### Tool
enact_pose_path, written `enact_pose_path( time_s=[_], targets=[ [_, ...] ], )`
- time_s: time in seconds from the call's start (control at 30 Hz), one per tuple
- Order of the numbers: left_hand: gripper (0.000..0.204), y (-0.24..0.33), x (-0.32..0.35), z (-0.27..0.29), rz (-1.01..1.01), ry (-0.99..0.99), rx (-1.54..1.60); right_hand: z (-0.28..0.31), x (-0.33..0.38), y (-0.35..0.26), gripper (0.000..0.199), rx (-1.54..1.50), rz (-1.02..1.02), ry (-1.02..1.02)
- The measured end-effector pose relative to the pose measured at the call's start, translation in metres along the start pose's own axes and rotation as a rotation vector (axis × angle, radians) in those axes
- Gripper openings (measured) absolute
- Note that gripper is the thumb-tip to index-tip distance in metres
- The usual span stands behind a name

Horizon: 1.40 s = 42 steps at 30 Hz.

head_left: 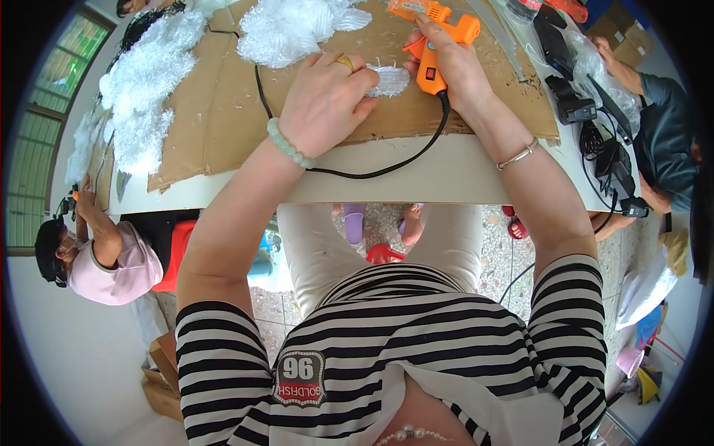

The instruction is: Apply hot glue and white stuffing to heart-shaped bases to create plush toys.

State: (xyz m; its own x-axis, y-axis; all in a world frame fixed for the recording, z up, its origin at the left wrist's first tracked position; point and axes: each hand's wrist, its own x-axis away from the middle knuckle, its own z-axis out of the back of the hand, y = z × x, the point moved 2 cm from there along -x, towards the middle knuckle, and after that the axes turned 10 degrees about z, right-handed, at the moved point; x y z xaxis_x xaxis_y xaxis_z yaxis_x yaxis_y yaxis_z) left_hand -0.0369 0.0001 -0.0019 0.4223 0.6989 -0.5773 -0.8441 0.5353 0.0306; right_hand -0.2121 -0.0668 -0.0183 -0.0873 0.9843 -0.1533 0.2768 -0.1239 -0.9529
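Note:
In my right hand point(462, 73) is an orange hot glue gun point(431, 68), its handle toward me and its nozzle end pointing up and left. My fingers wrap round its grip, and a black cord point(416, 160) loops from its base to the left under my left wrist. My left hand point(325, 95) has curled fingers closed on the edge of a small whitish, stringy piece point(390, 80) lying over the cardboard point(216, 123). The fingertips are partly hidden. Just beyond that hand lies a heap of white, glossy frilled material point(294, 30).
Another pile of white frilly pieces point(149, 85) covers the left of the cardboard on the white table point(394, 178). Black adapters and cables point(576, 104) crowd the right edge, beside clear plastic bags point(595, 63). One person point(111, 253) sits left, another point(666, 137) right.

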Motion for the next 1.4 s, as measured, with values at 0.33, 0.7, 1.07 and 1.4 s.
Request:
enact_pose_path(
  time_s=[0.33,0.7,1.07,1.4],
  targets=[
    [0.006,-0.010,-0.005,-0.022,0.292,-0.120,0.297,0.001,0.002,-0.003,0.030,-0.038,-0.001,-0.066],
    [0.019,-0.009,-0.013,-0.020,0.405,-0.139,0.270,0.002,-0.017,0.024,0.017,-0.254,0.350,-0.068],
    [0.011,0.019,-0.026,-0.014,0.139,0.062,0.152,0.008,-0.013,0.005,0.020,-0.130,0.097,0.196],
    [0.011,0.005,-0.024,-0.029,0.276,-0.093,0.104,0.012,-0.014,0.002,0.023,-0.129,0.069,0.223]
  ],
)
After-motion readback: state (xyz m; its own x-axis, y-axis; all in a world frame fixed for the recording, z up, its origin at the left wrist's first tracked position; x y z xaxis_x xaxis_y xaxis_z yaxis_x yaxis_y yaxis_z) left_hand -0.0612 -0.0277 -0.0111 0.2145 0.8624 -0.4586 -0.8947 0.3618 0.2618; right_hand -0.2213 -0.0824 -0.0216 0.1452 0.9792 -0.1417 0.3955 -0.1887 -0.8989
